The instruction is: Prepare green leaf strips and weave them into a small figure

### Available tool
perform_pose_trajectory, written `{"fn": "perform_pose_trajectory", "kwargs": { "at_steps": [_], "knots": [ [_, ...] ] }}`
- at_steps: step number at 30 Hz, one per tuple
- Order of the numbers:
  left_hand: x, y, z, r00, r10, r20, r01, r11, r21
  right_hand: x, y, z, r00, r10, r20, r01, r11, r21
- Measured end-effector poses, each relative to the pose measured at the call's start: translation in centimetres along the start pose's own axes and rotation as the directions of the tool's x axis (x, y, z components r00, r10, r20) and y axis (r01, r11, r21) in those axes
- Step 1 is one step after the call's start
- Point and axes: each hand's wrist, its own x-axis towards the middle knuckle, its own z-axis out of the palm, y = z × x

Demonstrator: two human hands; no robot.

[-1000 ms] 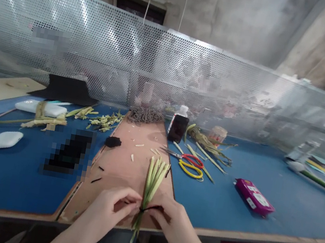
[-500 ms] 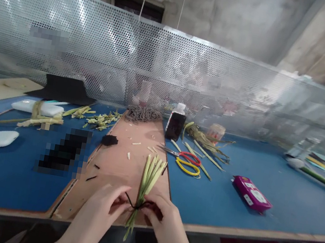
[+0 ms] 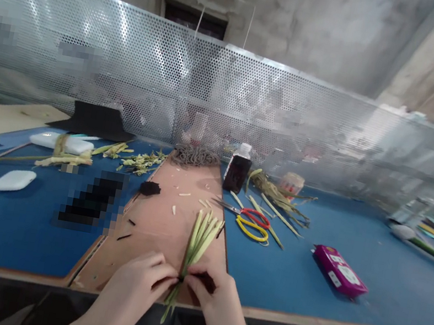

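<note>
At the lower centre of the frame, the left hand and right hand pinch a thin black tie around a bundle of green leaf strips. The bundle lies on the brown board; red-and-yellow scissors lie just right of it on the blue table.

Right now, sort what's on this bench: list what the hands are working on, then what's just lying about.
In hand:
left hand
right hand
bundle of green stalks
black tie pinched around the bundle

Lying about:
scissors
dark bottle
pink box
white case
</note>
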Motion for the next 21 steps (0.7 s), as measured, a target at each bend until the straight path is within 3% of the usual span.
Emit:
{"fn": "perform_pose_trajectory", "kwargs": {
  "at_steps": [4,6,11,16,21],
  "knots": [
    [0.1,-0.5,0.6,0.982,0.117,-0.149,-0.138,0.981,-0.139,0.0,0.5,0.1,0.999,-0.034,-0.018,0.035,0.999,0.009],
    [0.2,-0.5,0.7,0.979,0.100,-0.179,-0.137,0.969,-0.204,0.0,0.5,0.1,0.998,-0.056,-0.025,0.055,0.998,-0.006],
    [0.6,0.4,0.5,0.995,-0.064,-0.082,0.030,0.934,-0.356,0.0,0.3,-0.1,0.996,-0.085,-0.033,0.084,0.996,-0.016],
    [1.0,1.1,0.4,0.966,-0.253,0.060,0.247,0.819,-0.518,-0.2,0.5,-0.3,0.996,-0.074,-0.043,0.076,0.995,0.064],
    [1.6,1.0,0.6,0.943,-0.302,0.141,0.322,0.715,-0.620,-0.2,0.4,-0.5,0.996,-0.086,-0.036,0.088,0.993,0.080]
  ]
}}
